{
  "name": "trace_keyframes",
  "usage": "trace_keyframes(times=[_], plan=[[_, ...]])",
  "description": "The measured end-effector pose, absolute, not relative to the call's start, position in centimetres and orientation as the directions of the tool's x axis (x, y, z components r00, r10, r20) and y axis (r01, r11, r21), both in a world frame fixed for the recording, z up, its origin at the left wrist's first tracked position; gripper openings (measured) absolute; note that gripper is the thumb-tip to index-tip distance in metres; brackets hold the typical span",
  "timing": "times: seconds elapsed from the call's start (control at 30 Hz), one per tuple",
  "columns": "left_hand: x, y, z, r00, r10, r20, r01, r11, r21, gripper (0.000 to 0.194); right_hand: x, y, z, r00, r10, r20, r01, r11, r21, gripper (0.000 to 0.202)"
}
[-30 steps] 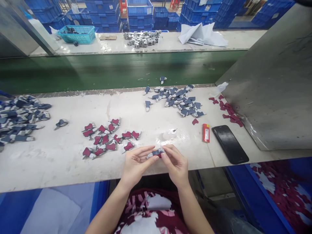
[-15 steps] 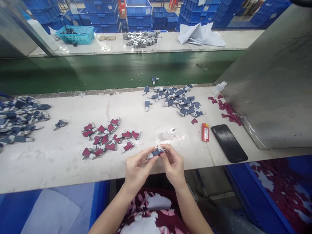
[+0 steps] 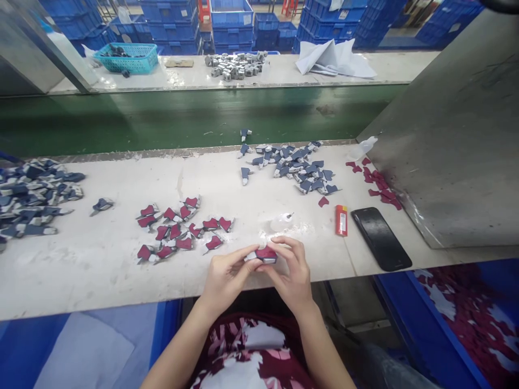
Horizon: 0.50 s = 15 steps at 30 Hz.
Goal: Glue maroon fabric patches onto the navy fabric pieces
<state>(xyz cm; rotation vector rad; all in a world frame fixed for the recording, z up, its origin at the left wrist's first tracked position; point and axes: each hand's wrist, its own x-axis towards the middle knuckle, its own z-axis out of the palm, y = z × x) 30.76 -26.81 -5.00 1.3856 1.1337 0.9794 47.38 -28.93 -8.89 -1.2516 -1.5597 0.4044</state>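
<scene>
Bright light fell from above on the worktop (image 3: 93, 281).
Glare whitened the surface around the translucent bottle (image 3: 281, 222), and dull sheen lay on the metal panel (image 3: 454, 140). Below the near edge it was dim. The left hand (image 3: 224, 276) and right hand (image 3: 294, 278) were fairly sharp, the held piece (image 3: 266, 254) softer; the stacked crates (image 3: 172, 28) looked hazy, and wide-angle distortion stretched the margins.

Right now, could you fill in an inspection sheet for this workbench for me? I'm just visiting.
Surface: pale worktop, with marks and stains.
Job's things: held piece, red side showing; red-faced pieces lying loose; blue-grey pieces farther back.
Clutter: black phone, red lighter-like item.
Hands: left hand and right hand pinch the held piece with their fingers.
Cables: nothing seen.
Surroundings: green strip, stacked blue crates behind.
</scene>
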Motion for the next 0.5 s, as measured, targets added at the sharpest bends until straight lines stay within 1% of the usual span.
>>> trace_keyframes(times=[0.07, 0.17, 0.3, 0.4, 0.5], plan=[[30.67, -26.8, -4.63, 0.235, 0.97, -0.061, 0.09, 0.04, 0.995, 0.023, 47.72, -28.86, -8.77, 0.035, 0.817, 0.576, 0.568, 0.458, -0.684, 0.025], [30.52, -26.75, -4.31, 0.263, 0.959, -0.105, 0.042, 0.097, 0.994, 0.021, 48.01, -28.73, -8.64, -0.036, 0.798, 0.602, 0.604, 0.497, -0.623, 0.028], [30.54, -26.85, -4.21, 0.299, 0.936, -0.187, -0.044, 0.209, 0.977, 0.02, 47.99, -28.66, -8.67, -0.063, 0.778, 0.625, 0.601, 0.529, -0.599, 0.037], [30.74, -26.94, -4.42, 0.311, 0.919, -0.241, -0.088, 0.28, 0.956, 0.024, 47.84, -28.66, -8.95, -0.057, 0.759, 0.649, 0.606, 0.543, -0.581, 0.038], [30.91, -26.91, -4.76, 0.283, 0.918, -0.277, -0.102, 0.316, 0.943, 0.03, 47.67, -28.67, -9.33, -0.027, 0.75, 0.661, 0.603, 0.54, -0.588, 0.037]])
